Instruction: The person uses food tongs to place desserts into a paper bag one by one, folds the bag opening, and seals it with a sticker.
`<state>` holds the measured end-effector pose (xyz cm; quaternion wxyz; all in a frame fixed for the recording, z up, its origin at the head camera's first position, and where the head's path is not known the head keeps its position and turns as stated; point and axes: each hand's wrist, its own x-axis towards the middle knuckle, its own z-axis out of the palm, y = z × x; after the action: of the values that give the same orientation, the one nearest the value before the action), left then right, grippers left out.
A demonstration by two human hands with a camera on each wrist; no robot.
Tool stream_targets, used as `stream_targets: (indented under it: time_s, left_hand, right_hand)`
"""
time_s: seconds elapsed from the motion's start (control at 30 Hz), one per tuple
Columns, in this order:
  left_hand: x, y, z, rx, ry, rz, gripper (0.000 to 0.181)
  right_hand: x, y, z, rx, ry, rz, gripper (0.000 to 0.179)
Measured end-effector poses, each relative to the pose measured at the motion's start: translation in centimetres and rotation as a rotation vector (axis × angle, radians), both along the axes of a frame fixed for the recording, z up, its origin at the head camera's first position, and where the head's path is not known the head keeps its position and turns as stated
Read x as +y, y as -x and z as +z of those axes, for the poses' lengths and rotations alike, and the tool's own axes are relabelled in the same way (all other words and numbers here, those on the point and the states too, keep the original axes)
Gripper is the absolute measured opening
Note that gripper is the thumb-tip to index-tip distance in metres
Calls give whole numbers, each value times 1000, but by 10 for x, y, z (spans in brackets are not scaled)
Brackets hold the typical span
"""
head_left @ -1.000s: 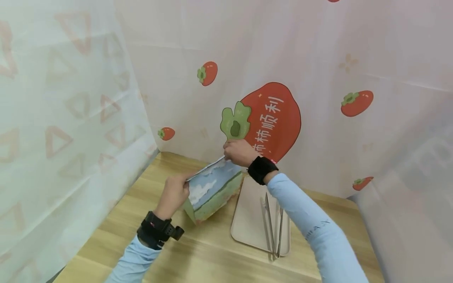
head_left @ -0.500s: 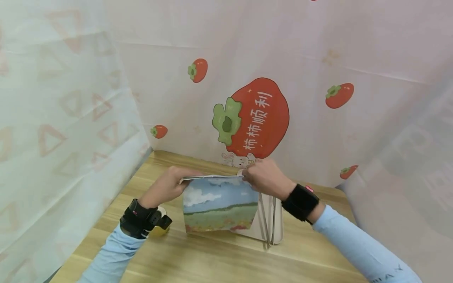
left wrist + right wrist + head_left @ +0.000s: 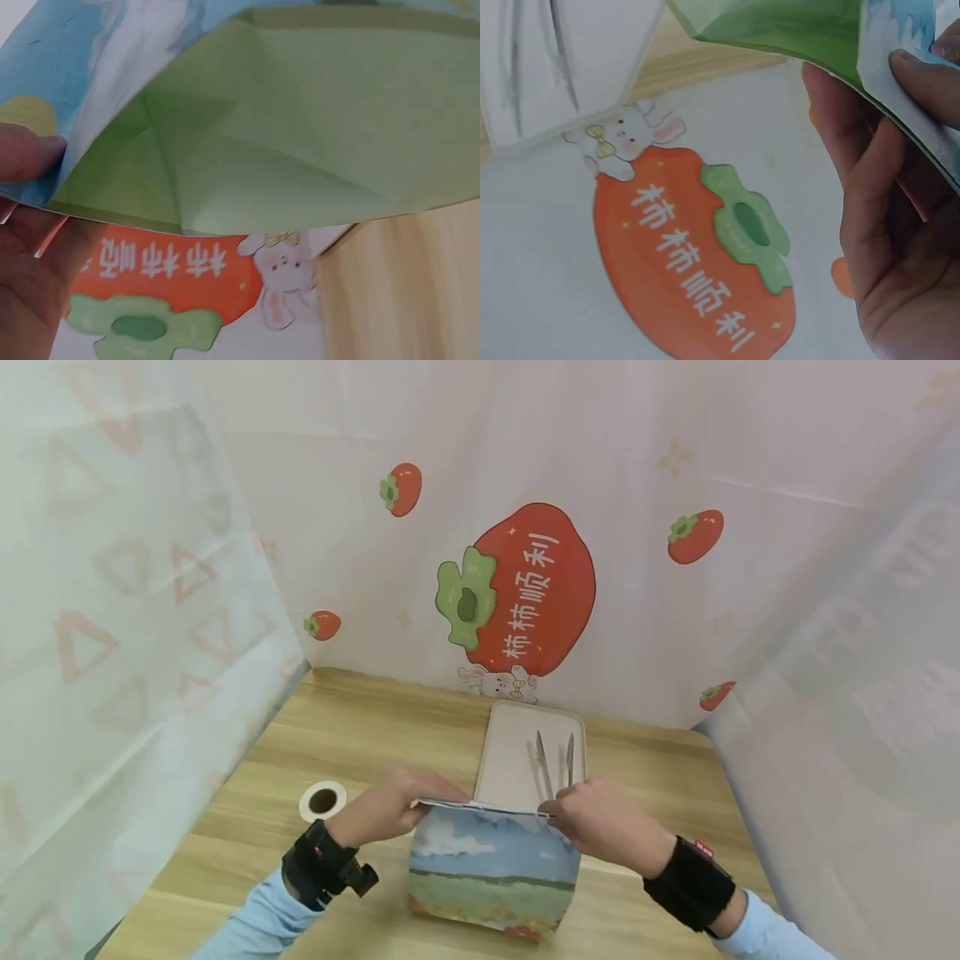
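Observation:
A paper bag (image 3: 491, 872) printed with blue sky, clouds and a flowery meadow stands over the front of the table in the head view. Its upper edge runs between my two hands. At its left top corner my left hand (image 3: 386, 807) pinches the edge; in the left wrist view the thumb (image 3: 30, 155) presses the blue face from one side, with fingers behind. My right hand (image 3: 611, 828) grips the right top corner, its thumb (image 3: 926, 79) lying on a white and blue part in the right wrist view. The bag's plain green side (image 3: 285, 142) shows creases.
Behind the bag lies a pale tray (image 3: 506, 735) holding metal tongs (image 3: 543, 764), their near end hidden by the bag and right hand. Left of my left hand a roll of tape (image 3: 306, 800) lies on the wooden table (image 3: 375, 714). Printed curtains (image 3: 330, 527) surround the table.
Both hands have brought the bag from the back left, where it was tilted, toward the table's front and turned it level. The tray and the tape roll have come into fuller view.

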<state>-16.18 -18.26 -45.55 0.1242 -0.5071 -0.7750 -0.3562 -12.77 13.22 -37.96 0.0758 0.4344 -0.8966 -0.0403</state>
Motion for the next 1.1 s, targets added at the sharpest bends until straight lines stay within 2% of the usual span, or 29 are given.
stream_targets:
  time_s: [0.13, 0.27, 0.37, 0.47, 0.57, 0.63, 0.7, 0.8, 0.9, 0.97, 1.03, 1.1]
  left_hand:
    - [14, -6, -14, 37, 5, -19, 58]
    - [23, -9, -18, 65, 22, 4, 59]
    - [26, -10, -20, 141, 46, 30, 58]
    - [28, -12, -22, 221, 70, 57, 59]
    - [29, -16, -24, 257, 94, 81, 61]
    - [30, -19, -25, 263, 123, 90, 57]
    - [31, -24, -24, 250, 163, 90, 54]
    - [34, -30, -23, 173, 212, 99, 52]
    - [40, -37, -23, 57, 218, 181, 55]
    - [47, -40, -24, 7, 204, 245, 55]
    - [54, -42, -28, -8, 186, 302, 51]
    - [60, -44, -31, -6, 171, 330, 45]
  right_hand:
    - [11, -11, -12, 77, -49, -1, 18]
    - [20, -20, -23, 200, -99, -5, 36]
    - [25, -26, -34, 279, -129, 3, 53]
    - [29, -31, -47, 314, -125, -23, 65]
    - [32, -36, -62, 318, -78, -73, 47]
    - [33, -39, -73, 314, -35, -105, 43]
    - [34, -41, -82, 309, 3, -133, 56]
    - [35, -44, -93, 295, 47, -170, 58]
    - [37, -46, -99, 272, 71, -195, 60]
    - [39, -48, -102, 253, 74, -200, 60]
    - [40, -51, -103, 202, 91, -203, 56]
    - [40, -54, -99, 117, 101, -217, 68]
